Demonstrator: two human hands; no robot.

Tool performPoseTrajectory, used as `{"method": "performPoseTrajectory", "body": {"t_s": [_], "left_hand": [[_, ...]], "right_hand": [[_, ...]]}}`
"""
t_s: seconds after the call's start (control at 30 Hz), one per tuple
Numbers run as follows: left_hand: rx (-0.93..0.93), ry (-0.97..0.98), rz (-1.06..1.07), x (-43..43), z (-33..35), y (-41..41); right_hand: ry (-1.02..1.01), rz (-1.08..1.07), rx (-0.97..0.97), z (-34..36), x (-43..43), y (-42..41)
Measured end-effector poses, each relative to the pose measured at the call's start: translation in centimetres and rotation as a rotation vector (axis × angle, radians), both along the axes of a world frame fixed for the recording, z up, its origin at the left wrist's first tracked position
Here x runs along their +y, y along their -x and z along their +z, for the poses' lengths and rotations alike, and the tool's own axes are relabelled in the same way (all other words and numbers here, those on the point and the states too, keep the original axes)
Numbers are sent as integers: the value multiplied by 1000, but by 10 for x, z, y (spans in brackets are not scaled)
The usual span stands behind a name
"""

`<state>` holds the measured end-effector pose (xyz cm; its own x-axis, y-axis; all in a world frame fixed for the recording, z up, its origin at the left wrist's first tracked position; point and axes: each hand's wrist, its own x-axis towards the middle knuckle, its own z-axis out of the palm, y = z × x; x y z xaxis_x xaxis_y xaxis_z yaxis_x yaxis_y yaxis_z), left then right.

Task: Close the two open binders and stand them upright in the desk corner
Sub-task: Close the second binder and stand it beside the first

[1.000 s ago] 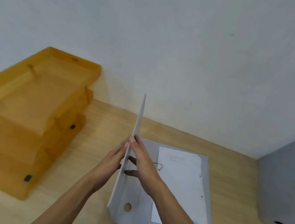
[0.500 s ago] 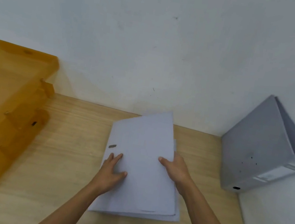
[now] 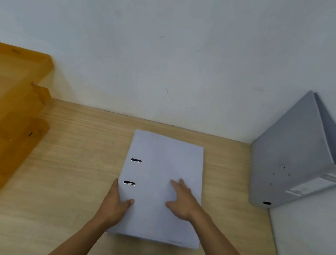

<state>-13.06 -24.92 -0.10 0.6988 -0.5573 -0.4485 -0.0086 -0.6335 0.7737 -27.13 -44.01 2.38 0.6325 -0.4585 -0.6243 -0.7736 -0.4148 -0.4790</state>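
A pale grey binder (image 3: 165,162) lies flat and closed on the wooden desk (image 3: 82,157), two slots showing near its left edge. My left hand (image 3: 115,205) grips its left spine edge, thumb on the cover. My right hand (image 3: 184,199) rests flat on the cover, fingers spread. A second grey binder (image 3: 290,161) stands in the right desk corner, leaning against the side wall with its covers slightly apart.
An orange translucent stacked letter tray (image 3: 0,126) takes up the left side of the desk. White walls close off the back and the right side. Bare wood lies between the tray and the flat binder.
The cover of the flat binder has come down from upright to fully shut. My right hand has moved from the cover's right edge onto its top; the left hand has slid to the spine.
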Motion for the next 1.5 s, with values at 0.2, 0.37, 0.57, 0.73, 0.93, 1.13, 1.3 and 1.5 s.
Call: {"method": "performPoseTrajectory", "body": {"t_s": [0.2,0.37,0.57,0.73,0.93,1.13,1.3,1.5], "left_hand": [[-18,-27,-60,1,0,2],[72,-49,-91,3,-5,-7],[393,37,182,-11,-3,-23],[657,136,281,-20,13,-22],[836,390,31,-55,52,14],[819,430,-100,-78,75,33],[670,491,-246,-98,96,47],[369,573,-477,-138,114,69]], "right_hand": [[48,150,61,-25,22,-2],[27,162,95,-35,24,11],[-208,-84,-40,-23,18,2],[-306,-254,-77,-1,13,-5],[-291,-444,-154,31,9,-13],[-312,-458,-291,57,5,1],[-336,-418,-529,90,-21,34],[-311,-335,-738,121,-67,90]]}}
